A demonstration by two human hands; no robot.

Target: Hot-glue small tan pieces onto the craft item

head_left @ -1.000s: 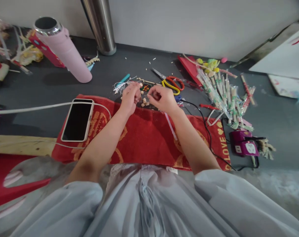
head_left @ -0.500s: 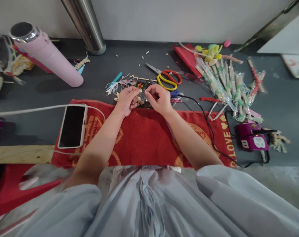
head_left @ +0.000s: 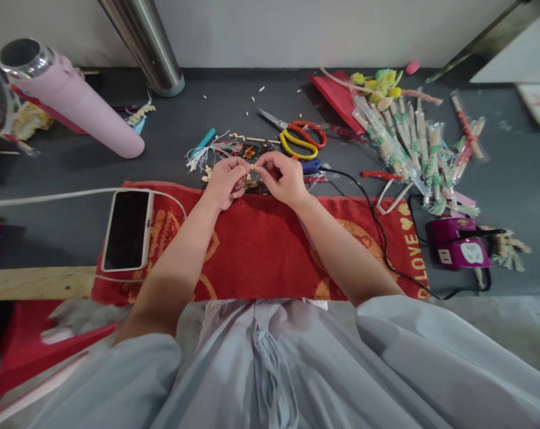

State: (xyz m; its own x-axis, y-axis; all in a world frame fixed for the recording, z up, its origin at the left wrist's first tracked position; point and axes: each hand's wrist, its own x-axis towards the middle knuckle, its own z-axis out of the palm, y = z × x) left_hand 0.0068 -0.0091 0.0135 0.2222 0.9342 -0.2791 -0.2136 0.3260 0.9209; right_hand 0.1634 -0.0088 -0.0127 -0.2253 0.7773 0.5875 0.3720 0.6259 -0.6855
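Pinching, with both hands meeting at the far edge of the red towel (head_left: 261, 250) in the middle of the table (head_left: 171, 119): left hand (head_left: 225, 182) curled narrow, fingertips closed on a tiny pale bead (head_left: 252, 170); right hand (head_left: 284, 177) likewise curled, thumb and forefinger closed on the same small piece, though too small to tell exactly how held. More loose beads (head_left: 206, 173) scattered just beyond the knuckles, beside a white tassel of thread (head_left: 202, 156). Scissors (head_left: 296, 138) lying just past the right hand. Phone (head_left: 127, 229) face up on the towel's left end. Pink bottle (head_left: 68, 98) tipped over toward the table's far left corner. Wrapped sticks (head_left: 408, 149) piled toward the far right, purple power strip (head_left: 459, 250) near the right edge.
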